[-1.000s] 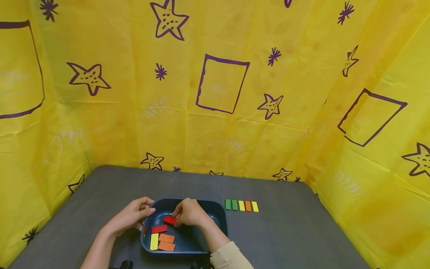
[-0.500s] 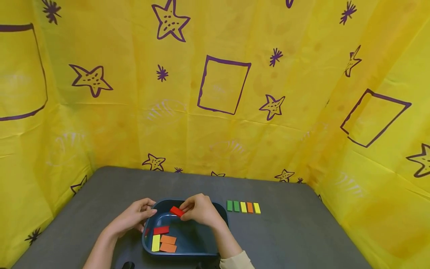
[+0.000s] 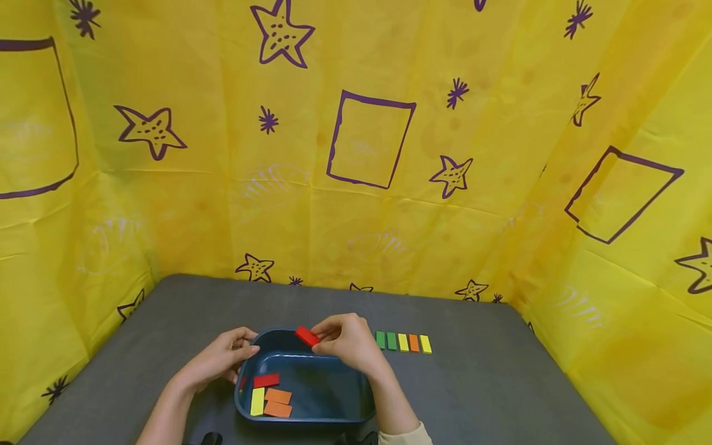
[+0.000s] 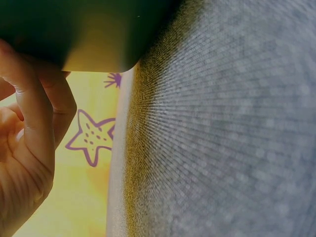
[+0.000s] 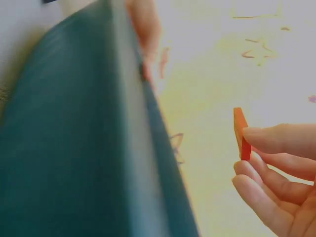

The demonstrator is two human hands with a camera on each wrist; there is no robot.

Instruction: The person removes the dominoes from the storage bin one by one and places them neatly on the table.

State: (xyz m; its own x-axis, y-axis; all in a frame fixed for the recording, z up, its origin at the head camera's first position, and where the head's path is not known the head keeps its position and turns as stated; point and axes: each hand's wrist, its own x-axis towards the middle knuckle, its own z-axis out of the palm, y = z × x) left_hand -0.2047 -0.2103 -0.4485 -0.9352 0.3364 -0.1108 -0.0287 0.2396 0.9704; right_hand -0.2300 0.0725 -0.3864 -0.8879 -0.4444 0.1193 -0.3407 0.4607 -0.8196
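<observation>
Now | right hand (image 3: 350,340) pinching flat red rectangular block (image 3: 307,336), lifted up to far rim of dark-blue rounded-corner tray (image 3: 328,389) | left hand (image 3: 233,352) holding its left side | so four red, yellow, orange blocks (image 3: 277,396) left inside

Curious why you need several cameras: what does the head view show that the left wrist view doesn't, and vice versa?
Only the head view: the right hand pinching a red block, four blocks lying inside the tray, and five blocks in a row on the table.

Only the left wrist view: the tray's outer side close up, and the table's fine ribbed texture.

Both: the left hand at the tray, the table, and the yellow curtain with purple stars.
</observation>
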